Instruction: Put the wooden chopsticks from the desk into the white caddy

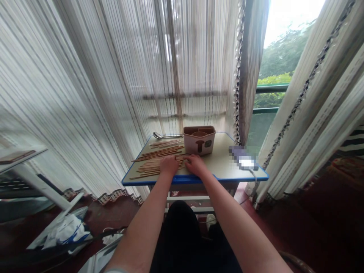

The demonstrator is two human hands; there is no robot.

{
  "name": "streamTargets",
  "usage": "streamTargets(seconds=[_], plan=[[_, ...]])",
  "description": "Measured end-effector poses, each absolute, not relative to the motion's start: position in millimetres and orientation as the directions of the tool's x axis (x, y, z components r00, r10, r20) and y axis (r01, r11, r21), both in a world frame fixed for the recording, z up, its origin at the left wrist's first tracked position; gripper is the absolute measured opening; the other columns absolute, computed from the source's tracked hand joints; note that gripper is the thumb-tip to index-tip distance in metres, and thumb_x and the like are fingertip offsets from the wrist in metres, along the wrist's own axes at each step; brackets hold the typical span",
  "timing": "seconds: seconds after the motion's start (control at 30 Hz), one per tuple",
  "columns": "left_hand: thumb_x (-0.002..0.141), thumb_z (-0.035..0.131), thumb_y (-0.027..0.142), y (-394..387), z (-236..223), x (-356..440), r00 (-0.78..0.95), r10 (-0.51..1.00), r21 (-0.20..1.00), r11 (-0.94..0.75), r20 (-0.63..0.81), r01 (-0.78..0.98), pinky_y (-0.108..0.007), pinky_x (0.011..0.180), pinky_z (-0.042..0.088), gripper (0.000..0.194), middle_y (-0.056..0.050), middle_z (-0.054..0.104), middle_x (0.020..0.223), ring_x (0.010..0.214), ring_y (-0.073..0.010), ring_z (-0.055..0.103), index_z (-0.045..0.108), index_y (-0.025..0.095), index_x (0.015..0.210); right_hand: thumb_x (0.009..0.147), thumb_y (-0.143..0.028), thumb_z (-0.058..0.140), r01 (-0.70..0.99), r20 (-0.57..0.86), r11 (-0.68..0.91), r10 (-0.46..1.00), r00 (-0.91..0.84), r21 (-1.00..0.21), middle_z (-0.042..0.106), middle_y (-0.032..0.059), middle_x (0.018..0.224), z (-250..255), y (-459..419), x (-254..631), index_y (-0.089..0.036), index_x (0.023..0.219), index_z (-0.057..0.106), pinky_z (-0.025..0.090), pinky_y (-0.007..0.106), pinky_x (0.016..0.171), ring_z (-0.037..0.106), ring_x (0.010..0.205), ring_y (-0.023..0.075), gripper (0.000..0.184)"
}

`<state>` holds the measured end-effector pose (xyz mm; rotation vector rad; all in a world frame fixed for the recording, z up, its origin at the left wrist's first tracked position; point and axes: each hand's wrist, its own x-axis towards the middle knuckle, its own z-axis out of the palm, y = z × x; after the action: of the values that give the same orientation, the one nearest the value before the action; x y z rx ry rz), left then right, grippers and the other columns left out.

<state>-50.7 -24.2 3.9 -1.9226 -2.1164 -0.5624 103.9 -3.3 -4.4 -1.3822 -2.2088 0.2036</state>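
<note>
Many thin wooden chopsticks (149, 167) lie in rough rows on the left half of a small table. My left hand (168, 165) rests over the right part of the nearest row, its fingers curled down on the chopsticks. Just to the right is my right hand (196, 164), close to the chopstick ends, with bent fingers and the thumb a little apart; I see nothing held in it. Behind it stands a pink and brown utensil holder (199, 142) with a mushroom-like picture. Further back lie another row of chopsticks (160, 152) and a bundle (165, 143) that looks wrapped.
A metal slotted spoon (157, 135) lies at the table's back edge. On the right is a blurred phone-like device (243, 157) with a cable (253, 173). The table (224, 167) has a blue rim; striped curtains (127, 68) hang behind it. A side shelf (22, 157) stands left.
</note>
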Motion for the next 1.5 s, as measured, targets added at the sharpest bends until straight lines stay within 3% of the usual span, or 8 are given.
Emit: streamTargets(seconds=[0.17,0.33,0.53,0.7,1.03,1.17,1.37,1.5], plan=[[0.083,0.043,0.023,-26,4,-50,-0.096,0.895,0.123,0.046,0.435,0.991,-0.037,0.085,0.043,0.027,-0.013,0.068,0.096,0.094,-0.025,0.062,0.067,0.016,0.093,0.082,-0.031,0.053,0.787,0.347,0.486,0.863,-0.366,-0.379,0.064,0.006,0.103,-8,0,106,-0.026,0.095,0.071,0.037,0.033,0.089,0.053,0.1,0.0233,0.023],[0.086,0.043,0.027,-28,6,-49,-0.049,0.896,0.124,-0.006,0.44,0.992,-0.039,0.087,0.043,0.027,-0.01,0.068,0.097,0.096,-0.0251,0.06,0.066,0.019,0.099,0.082,-0.03,0.053,0.797,0.353,0.465,0.872,-0.338,-0.385,0.063,0.0081,0.108,-9,4,104,-0.024,0.112,0.065,0.037,0.033,0.09,0.053,0.101,0.0236,0.033],[0.085,0.045,0.024,-29,6,-50,0.009,0.895,0.116,-0.068,0.447,0.991,-0.035,0.087,0.043,0.025,-0.009,0.066,0.099,0.096,-0.0224,0.059,0.065,0.02,0.1,0.081,-0.03,0.054,0.796,0.357,0.462,0.874,-0.331,-0.392,0.064,0.0081,0.107,-10,5,105,-0.023,0.101,0.069,0.036,0.033,0.092,0.053,0.102,0.024,0.026],[0.086,0.045,0.025,-26,5,-51,0.061,0.894,0.122,-0.128,0.445,0.984,-0.033,0.085,0.044,0.024,-0.007,0.066,0.096,0.094,-0.0211,0.059,0.066,0.02,0.096,0.081,-0.027,0.056,0.776,0.381,0.476,0.865,-0.327,-0.413,0.063,0.0087,0.109,-12,7,106,-0.022,0.114,0.063,0.036,0.033,0.093,0.053,0.103,0.0236,0.035],[0.081,0.053,0.019,-23,4,-53,0.146,0.85,0.155,-0.256,0.506,0.954,-0.032,0.088,0.043,0.02,-0.004,0.066,0.097,0.096,-0.0199,0.058,0.067,0.023,0.094,0.081,-0.028,0.057,0.685,0.431,0.49,0.859,-0.275,-0.539,0.065,0.006,0.094,-15,12,107,-0.021,0.089,0.067,0.039,0.029,0.086,0.056,0.093,0.019,0.015],[0.08,0.054,0.023,-23,3,-52,0.098,0.82,0.182,-0.239,0.564,0.954,-0.034,0.091,0.041,0.021,-0.005,0.066,0.101,0.098,-0.0212,0.057,0.067,0.023,0.096,0.087,-0.028,0.043,0.63,0.468,0.435,0.874,-0.127,-0.643,0.064,0.0075,0.092,-16,15,109,-0.018,0.095,0.061,0.042,0.028,0.079,0.058,0.087,0.0185,0.022],[0.083,0.049,0.026,-25,5,-51,-0.058,0.79,0.196,-0.079,0.61,0.977,-0.036,0.09,0.04,0.024,-0.008,0.066,0.102,0.101,-0.0224,0.057,0.066,0.021,0.099,0.092,-0.033,0.02,0.53,0.477,0.332,0.864,0.16,-0.78,0.06,0.0098,0.097,-23,23,121,-0.018,0.112,0.045,0.045,0.03,0.075,0.058,0.086,0.0198,0.035],[0.088,0.042,0.027,-26,6,-53,-0.134,0.77,0.21,-0.001,0.624,0.978,-0.037,0.089,0.04,0.027,-0.009,0.067,0.099,0.099,-0.0228,0.057,0.067,0.02,0.096,0.092,-0.03,0.008,0.512,0.5,0.363,0.852,0.156,-0.779,0.057,0.0121,0.097,-31,32,127,-0.017,0.119,0.038,0.045,0.031,0.07,0.058,0.081,0.0193,0.042]])
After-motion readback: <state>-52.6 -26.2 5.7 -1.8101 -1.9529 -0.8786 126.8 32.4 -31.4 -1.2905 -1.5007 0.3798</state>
